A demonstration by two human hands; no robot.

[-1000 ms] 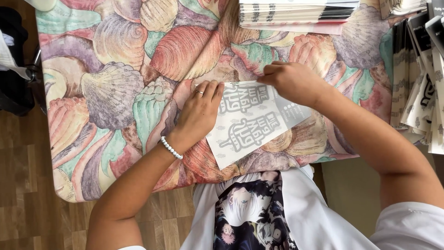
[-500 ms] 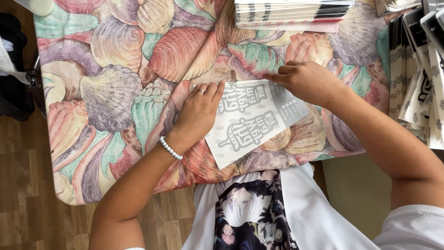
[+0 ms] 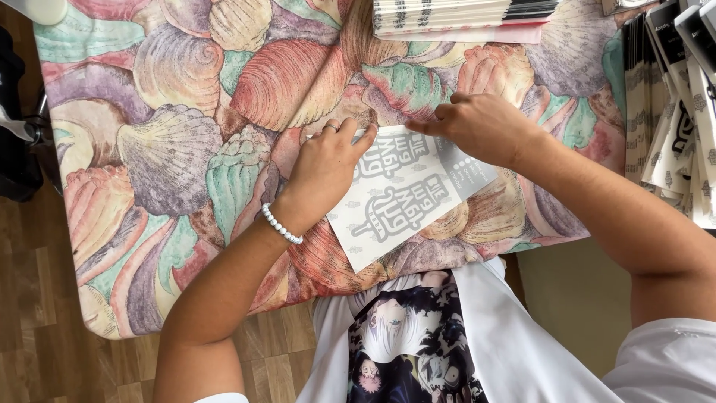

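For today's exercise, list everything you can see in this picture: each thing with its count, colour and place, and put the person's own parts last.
printed paper sheet: one, white with grey print, flat near the table's front edge, under both hands
tablecloth: one, seashell pattern in pink, teal and tan, covering the table
stack of printed sheets: one pile, white with dark edge stripes, top centre of the table
upright paper items: count unclear, white and black, at the right edge
wooden floor: brown, lower left
bead bracelet: one, white, on the left wrist
ring: one, on a left finger
shirt: one, white with dark picture print
left hand: pressing on the sheet's left edge
right hand: pressing on the sheet's top corner
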